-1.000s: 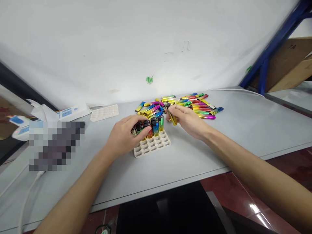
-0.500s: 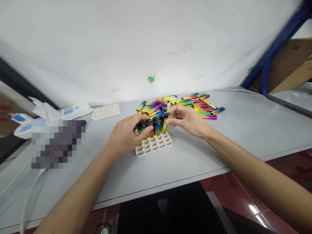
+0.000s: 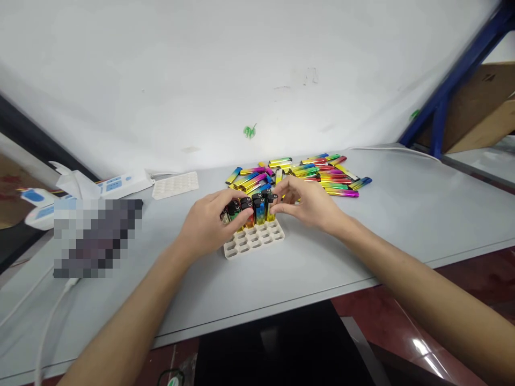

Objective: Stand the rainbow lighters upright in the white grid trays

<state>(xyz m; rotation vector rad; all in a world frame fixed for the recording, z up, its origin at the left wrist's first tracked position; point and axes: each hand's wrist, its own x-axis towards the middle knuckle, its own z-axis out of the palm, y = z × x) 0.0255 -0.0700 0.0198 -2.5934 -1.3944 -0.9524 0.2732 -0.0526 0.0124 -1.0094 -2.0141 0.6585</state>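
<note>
A white tray of slots (image 3: 253, 240) holds several shiny lighters with black tops upright in its back rows; its front slots show bare. My left hand (image 3: 211, 220) curls around the lighters at the tray's left, thumb against a red one (image 3: 249, 216). Beside that stands a blue lighter (image 3: 260, 212). My right hand (image 3: 303, 203) pinches a yellow lighter (image 3: 271, 212) by its black top at the tray's right end. Behind the hands lies a loose pile of colourful metallic lighters (image 3: 333, 177).
A second white slotted tray (image 3: 176, 185) lies at the back left, near a power strip (image 3: 124, 183). A pixelated dark object (image 3: 98, 236) rests at the left with a white cable. Cardboard boxes (image 3: 478, 102) stand beyond a blue frame on the right.
My right hand and the yellow lighter have moved slightly down and left, and the lighter now sits lower in the tray. My left hand has barely moved.
</note>
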